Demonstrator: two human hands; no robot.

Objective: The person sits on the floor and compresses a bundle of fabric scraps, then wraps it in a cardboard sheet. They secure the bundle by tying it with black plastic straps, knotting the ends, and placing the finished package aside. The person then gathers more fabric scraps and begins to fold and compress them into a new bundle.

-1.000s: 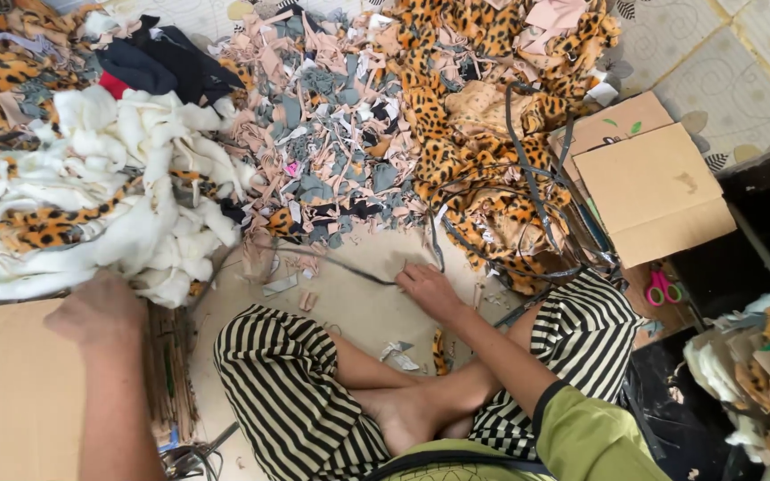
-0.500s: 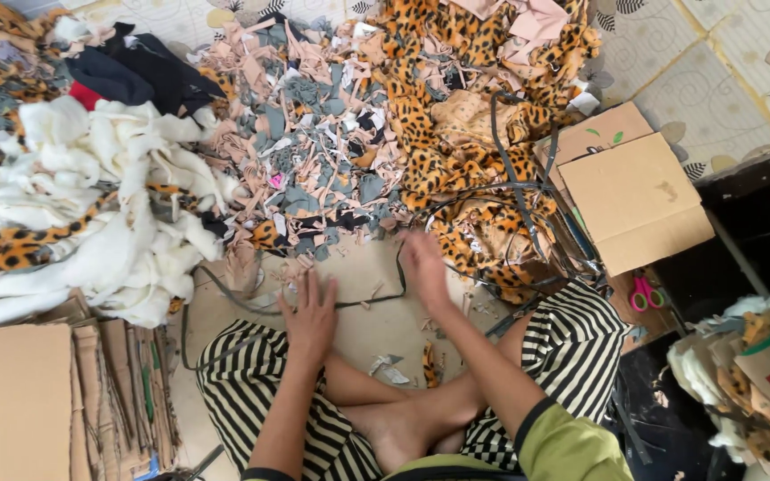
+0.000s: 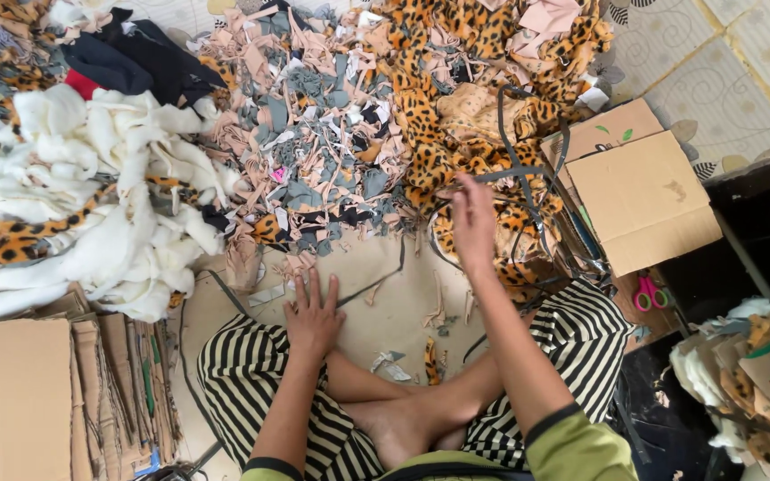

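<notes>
Left hand (image 3: 312, 318) now flat on the floor mat (image 3: 385, 294), fingers spread, holding nothing. Right hand (image 3: 474, 218) has lifted toward the far leopard-print scraps (image 3: 456, 134), fingers together around a dark strap (image 3: 517, 174), pulling it free.

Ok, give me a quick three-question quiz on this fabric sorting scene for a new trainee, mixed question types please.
1. True or false: the left hand lies flat, fingers spread, on the beige floor sheet.
2. Which is the raised right hand closest to? A) the white fluffy fabric pile B) the leopard-print fabric pile C) the pink-handled scissors
3. Fill in: the folded brown cardboard box lies on the person's ____ side.

Key: 1 true; 2 B; 3 right.
</notes>
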